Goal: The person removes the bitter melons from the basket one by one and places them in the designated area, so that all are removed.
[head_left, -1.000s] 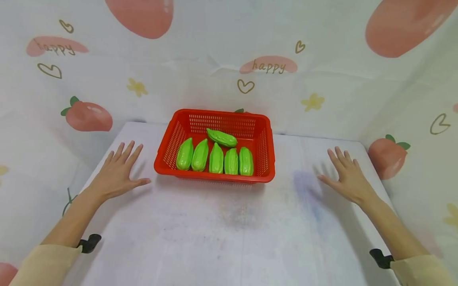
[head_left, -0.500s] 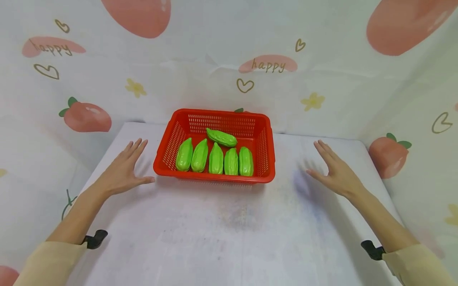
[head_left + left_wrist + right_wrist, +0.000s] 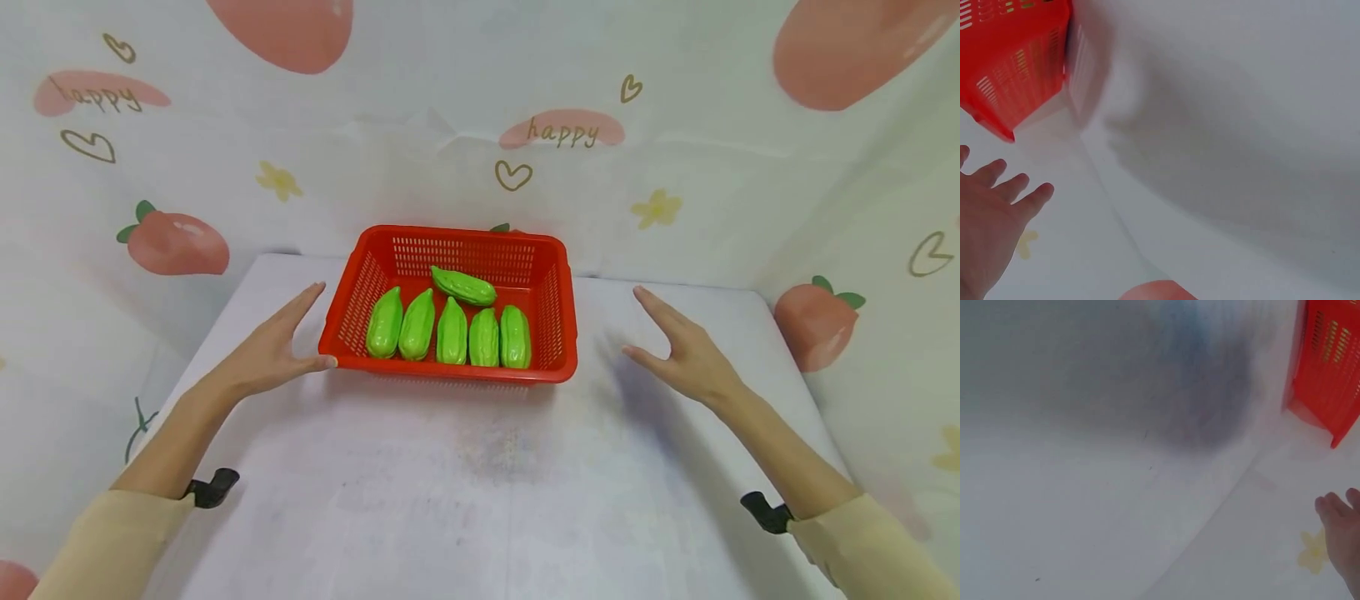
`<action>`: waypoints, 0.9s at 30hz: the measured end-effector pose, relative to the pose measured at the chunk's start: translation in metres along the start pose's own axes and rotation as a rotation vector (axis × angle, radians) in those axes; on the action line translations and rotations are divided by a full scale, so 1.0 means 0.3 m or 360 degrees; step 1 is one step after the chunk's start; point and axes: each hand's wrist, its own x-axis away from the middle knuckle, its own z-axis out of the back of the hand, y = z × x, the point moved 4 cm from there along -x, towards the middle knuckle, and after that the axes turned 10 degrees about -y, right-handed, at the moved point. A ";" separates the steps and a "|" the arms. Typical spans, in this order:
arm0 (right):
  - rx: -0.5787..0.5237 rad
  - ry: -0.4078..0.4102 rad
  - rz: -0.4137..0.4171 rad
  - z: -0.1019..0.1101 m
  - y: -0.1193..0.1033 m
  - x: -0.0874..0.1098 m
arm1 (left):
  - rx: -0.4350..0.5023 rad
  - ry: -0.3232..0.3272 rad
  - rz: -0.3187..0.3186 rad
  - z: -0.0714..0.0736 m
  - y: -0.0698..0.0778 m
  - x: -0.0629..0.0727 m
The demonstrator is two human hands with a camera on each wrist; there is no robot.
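Note:
A red plastic basket (image 3: 450,375) with slotted walls stands near the back of the table. Inside it lie several light green, ridged vegetables resembling bitter melons (image 3: 452,332); most stand in a row along the front, and one lies crosswise behind them. My left hand (image 3: 266,354) is just left of the basket, fingers straight, its thumb tip overlapping the basket's front left corner in the head view; contact cannot be told. My right hand (image 3: 690,354) is held to the right, apart from the basket, fingers straight and thumb spread. In the left wrist view the fingers (image 3: 1035,199) are extended near the basket wall.
The white table (image 3: 465,500) spreads out in front of the basket, with faint stains. A white cloth backdrop (image 3: 420,108) printed with fruit, hearts and flowers rises behind and at both sides. Black wrist straps (image 3: 213,487) sit at both cuffs.
Both hands have moved inward toward the basket, the left to the right and the right to the left. Their fingers have come closer together. The basket and green vegetables have stayed in place.

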 end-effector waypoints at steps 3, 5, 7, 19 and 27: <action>-0.0058 0.0003 0.0031 -0.009 -0.017 -0.013 | 0.0058 -0.0017 -0.0018 -0.003 0.011 -0.015; -0.0095 0.0009 0.0080 -0.014 -0.030 -0.025 | 0.0078 -0.0023 -0.0029 -0.004 0.017 -0.021; -0.0108 0.0037 0.0137 -0.016 -0.044 -0.035 | 0.0092 -0.0022 -0.0038 -0.002 0.022 -0.028; -0.0286 0.0082 0.0329 -0.030 -0.107 -0.114 | 0.0223 -0.0011 0.0015 -0.005 0.039 -0.089; -0.0481 0.0086 0.0355 -0.022 -0.200 -0.143 | 0.0508 -0.0177 0.0137 -0.019 0.030 -0.129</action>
